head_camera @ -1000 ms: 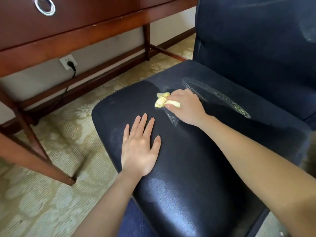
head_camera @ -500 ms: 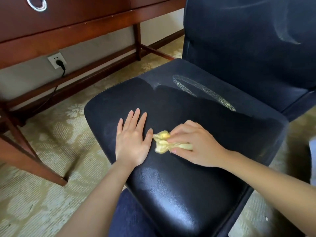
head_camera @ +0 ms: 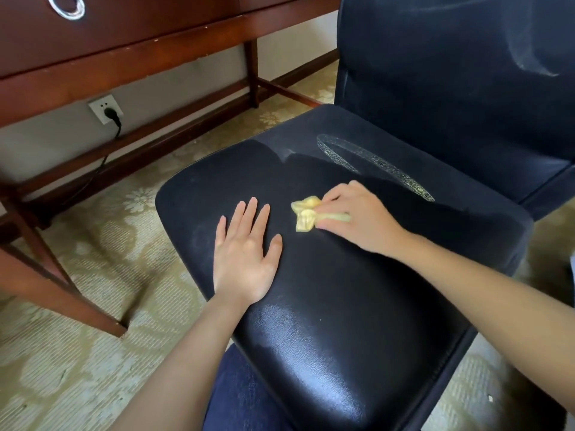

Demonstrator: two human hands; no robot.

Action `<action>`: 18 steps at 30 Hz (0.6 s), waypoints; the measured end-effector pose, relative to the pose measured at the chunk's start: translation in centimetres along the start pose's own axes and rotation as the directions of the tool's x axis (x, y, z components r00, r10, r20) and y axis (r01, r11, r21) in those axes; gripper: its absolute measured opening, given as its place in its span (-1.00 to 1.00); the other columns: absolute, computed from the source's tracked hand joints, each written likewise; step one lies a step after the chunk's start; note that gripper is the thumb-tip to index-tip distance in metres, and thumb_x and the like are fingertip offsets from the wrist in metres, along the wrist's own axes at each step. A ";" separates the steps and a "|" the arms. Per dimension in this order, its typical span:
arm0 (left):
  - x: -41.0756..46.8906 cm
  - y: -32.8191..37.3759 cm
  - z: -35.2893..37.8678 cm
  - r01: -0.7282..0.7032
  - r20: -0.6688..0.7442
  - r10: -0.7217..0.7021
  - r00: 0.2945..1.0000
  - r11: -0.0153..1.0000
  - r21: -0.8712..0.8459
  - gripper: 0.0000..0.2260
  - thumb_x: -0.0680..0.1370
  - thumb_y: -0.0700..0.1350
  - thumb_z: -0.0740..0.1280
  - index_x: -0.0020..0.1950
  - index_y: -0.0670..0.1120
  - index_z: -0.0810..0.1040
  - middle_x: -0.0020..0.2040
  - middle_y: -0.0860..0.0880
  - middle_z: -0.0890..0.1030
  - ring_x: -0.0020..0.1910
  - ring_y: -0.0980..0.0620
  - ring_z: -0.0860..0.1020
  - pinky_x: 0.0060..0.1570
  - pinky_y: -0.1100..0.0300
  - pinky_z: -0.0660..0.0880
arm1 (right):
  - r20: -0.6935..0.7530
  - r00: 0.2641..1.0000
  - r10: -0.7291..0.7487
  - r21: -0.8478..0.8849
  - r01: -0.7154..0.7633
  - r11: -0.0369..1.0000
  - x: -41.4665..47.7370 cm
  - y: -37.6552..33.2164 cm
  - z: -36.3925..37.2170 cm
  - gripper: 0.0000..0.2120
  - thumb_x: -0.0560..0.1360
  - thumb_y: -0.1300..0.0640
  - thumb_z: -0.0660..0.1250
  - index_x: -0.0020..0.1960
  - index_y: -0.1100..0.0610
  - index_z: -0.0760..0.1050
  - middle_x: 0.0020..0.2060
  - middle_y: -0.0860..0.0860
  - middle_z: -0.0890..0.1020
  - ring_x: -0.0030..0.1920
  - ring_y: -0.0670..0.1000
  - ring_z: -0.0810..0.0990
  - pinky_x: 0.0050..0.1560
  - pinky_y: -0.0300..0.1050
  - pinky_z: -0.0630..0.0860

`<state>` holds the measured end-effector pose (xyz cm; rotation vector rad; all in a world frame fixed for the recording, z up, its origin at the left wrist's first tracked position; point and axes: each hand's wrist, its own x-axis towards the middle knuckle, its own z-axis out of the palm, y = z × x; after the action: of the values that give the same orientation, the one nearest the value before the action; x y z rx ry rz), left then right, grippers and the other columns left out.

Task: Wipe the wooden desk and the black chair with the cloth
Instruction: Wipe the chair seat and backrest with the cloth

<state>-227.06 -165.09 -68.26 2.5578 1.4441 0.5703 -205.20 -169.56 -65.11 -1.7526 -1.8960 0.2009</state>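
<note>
Only container in sight: a drawer (head_camera: 140, 17) in the wooden desk (head_camera: 155, 60), at 11 o'clock from the chair seat, with a metal ring pull (head_camera: 67, 6) on the front. It's closed, so the contents are not visible.

The cloth (head_camera: 306, 214) is small, yellow and bunched up. It sits on the seat of the black chair (head_camera: 342, 306), roughly mid-seat. The right hand (head_camera: 357, 219) grasps it with fingers curled over it and presses it onto the leather. The loose end pokes out at 9 o'clock of that hand.

The left hand (head_camera: 245, 253) is released: palm down, fingers straight, flat on the seat near the edge facing the desk. The cloth is at 2 o'clock from it, near the thumb but not touching.

There is a pale dusty ring mark (head_camera: 373, 163) on the seat at 1 o'clock of the right hand, close to the backrest (head_camera: 435, 88). A faint grey streak (head_camera: 529, 63) shows on the backrest at its upper right.

A wall socket (head_camera: 104, 108) sits at 10 o'clock under the desk with a black plug (head_camera: 113, 115) in it. The cord drops behind the lower rail. A patterned carpet (head_camera: 77, 353) lies underneath. A blue trouser knee (head_camera: 242, 393) shows at 6 o'clock, below the near edge of the seat.
</note>
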 end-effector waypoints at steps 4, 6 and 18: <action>0.0 0.0 0.0 0.001 -0.007 -0.001 1.000 1.000 0.002 -0.52 0.63 0.08 0.07 0.54 0.03 0.16 0.56 0.04 0.09 0.54 0.06 -0.03 0.46 0.12 -0.23 | -0.100 0.977 0.191 -0.092 -0.200 0.975 4.3 2.1 0.2 -0.85 0.46 -0.02 0.38 -0.08 0.03 0.65 -0.11 -0.12 0.47 -0.05 0.01 0.36 -0.03 -0.15 0.28; 0.0 0.0 0.0 0.001 -0.005 -0.001 1.000 1.000 0.000 -0.52 0.63 0.09 0.06 0.54 0.03 0.16 0.56 0.03 0.09 0.54 0.06 -0.02 0.46 0.12 -0.23 | -0.155 0.947 0.281 -0.155 -0.304 0.940 6.1 2.7 0.4 -0.83 0.47 -0.03 0.33 -0.14 0.05 0.60 -0.14 -0.06 0.49 -0.02 0.09 0.41 -0.09 -0.12 0.27; 0.0 -0.1 0.0 0.008 0.000 -0.008 1.000 1.000 0.001 -0.53 0.62 0.09 0.08 0.53 0.03 0.17 0.56 0.04 0.11 0.54 0.06 -0.01 0.47 0.10 -0.20 | -0.133 0.952 0.276 -0.165 -0.296 0.941 5.1 2.1 0.6 -0.77 0.54 -0.04 0.27 0.14 -0.05 0.59 -0.01 0.05 0.54 0.10 0.13 0.41 0.18 0.00 0.32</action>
<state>-227.16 -165.07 -68.27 2.5514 1.4544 0.5690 -203.70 -164.18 -65.12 -2.1181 -1.6195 0.0362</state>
